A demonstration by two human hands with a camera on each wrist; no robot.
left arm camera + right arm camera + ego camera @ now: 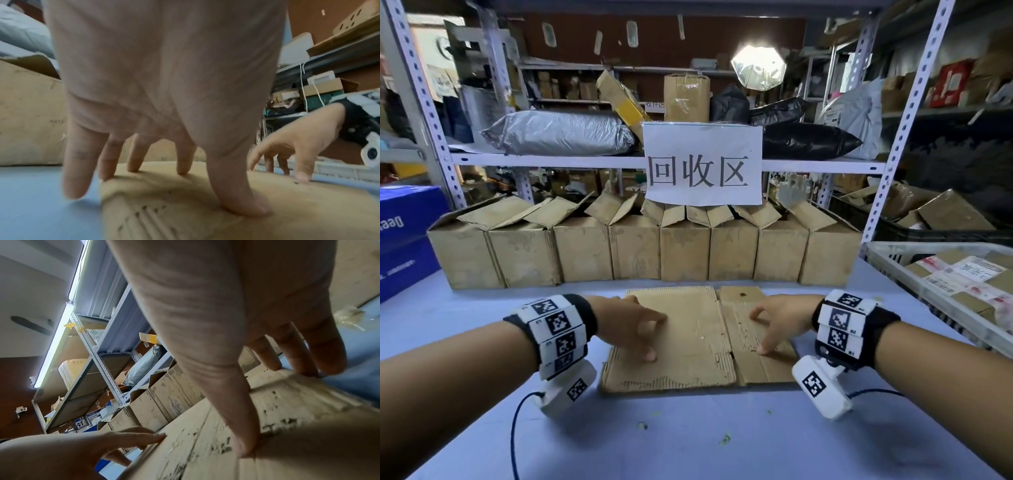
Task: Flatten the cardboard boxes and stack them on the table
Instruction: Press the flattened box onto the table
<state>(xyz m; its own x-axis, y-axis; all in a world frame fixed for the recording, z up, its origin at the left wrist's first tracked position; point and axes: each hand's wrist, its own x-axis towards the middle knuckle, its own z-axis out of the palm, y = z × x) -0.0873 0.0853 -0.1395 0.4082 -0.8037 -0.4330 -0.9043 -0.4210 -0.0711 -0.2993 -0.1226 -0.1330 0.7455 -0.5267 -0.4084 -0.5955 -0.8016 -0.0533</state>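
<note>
A flattened brown cardboard box (698,339) lies on the blue table (688,431) in front of me. My left hand (635,325) presses down on its left part with spread fingertips (244,206). My right hand (777,322) presses its right part the same way, thumb tip (244,449) on the board. Neither hand curls round anything. Behind the flat box stands a row of several upright open cardboard boxes (643,250) with their top flaps raised.
A white crate of labelled parcels (959,284) sits at the right table edge. Blue cartons (407,236) stand at the left. A metal shelf rack (619,159) with a paper sign (702,164) and bagged parcels rises behind the boxes.
</note>
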